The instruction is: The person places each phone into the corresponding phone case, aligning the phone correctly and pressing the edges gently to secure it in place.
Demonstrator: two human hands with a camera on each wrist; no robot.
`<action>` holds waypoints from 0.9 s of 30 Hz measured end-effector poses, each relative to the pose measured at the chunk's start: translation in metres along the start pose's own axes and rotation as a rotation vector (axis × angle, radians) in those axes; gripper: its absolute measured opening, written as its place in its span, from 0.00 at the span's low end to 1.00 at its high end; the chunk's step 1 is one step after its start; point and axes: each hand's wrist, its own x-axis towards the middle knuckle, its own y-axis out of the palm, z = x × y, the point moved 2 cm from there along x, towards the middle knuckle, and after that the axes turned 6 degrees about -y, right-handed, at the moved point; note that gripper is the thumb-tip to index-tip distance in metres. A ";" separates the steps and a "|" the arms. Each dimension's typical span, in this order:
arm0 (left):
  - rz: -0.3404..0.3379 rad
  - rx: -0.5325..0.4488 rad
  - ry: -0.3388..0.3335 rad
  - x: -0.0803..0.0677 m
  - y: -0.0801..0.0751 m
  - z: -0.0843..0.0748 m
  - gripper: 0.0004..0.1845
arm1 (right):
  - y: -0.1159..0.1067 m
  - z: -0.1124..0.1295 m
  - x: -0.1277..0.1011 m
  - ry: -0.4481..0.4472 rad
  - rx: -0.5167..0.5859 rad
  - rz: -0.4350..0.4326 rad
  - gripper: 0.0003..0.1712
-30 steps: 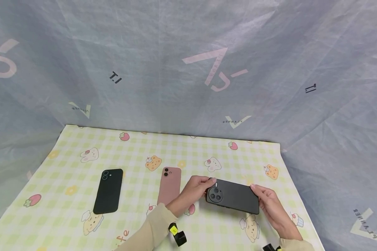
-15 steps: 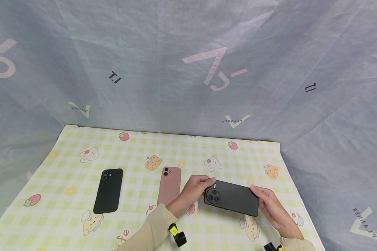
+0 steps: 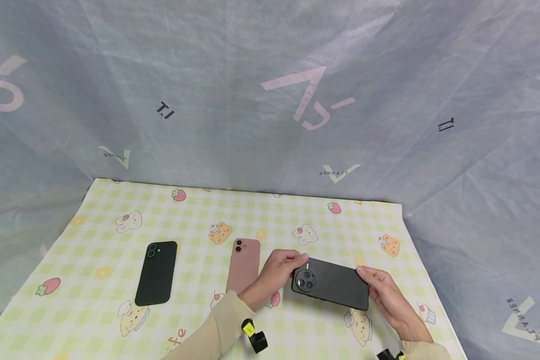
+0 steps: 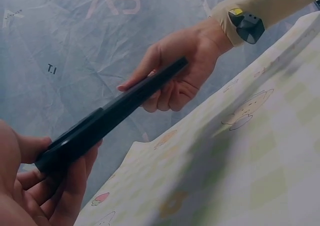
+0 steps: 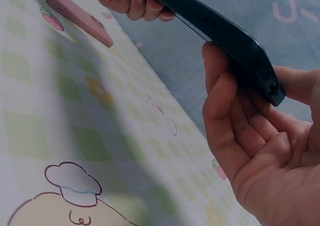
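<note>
A black smartphone with a round camera module is held sideways above the table, its back turned up toward the head camera. My left hand pinches the camera end, thumb on the back and fingers underneath. At the opposite end my right hand grips the phone the same way, as the right wrist view shows with the curled fingers below it. Seen edge-on in the left wrist view, the phone is clear of the cloth and casts a shadow there. Its screen side is mostly hidden.
A pink phone lies back up just left of my left forearm, which covers its lower end. Farther left lies another black phone, also back up. A checked cloth covers the table; a grey-blue fabric sheet hangs behind it.
The held phone has tilted slightly and shifted a little to the left and downward, mostly in the first half second. Both hands keep their grip; the other phones have not moved.
</note>
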 end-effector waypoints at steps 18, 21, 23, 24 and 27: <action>-0.056 0.111 -0.026 0.001 0.000 0.003 0.18 | 0.002 -0.003 -0.003 0.033 0.035 0.068 0.23; -0.041 0.193 -0.035 0.001 -0.001 0.001 0.18 | 0.002 -0.004 -0.005 0.042 0.048 0.073 0.23; -0.023 0.260 -0.041 0.000 -0.003 -0.001 0.19 | 0.002 -0.004 -0.007 0.034 0.053 0.071 0.22; -0.016 0.298 -0.040 0.000 -0.005 -0.001 0.20 | 0.003 -0.004 -0.008 0.029 0.056 0.067 0.22; -0.004 0.393 -0.035 -0.001 -0.010 -0.002 0.21 | 0.003 -0.005 -0.010 0.013 0.068 0.044 0.21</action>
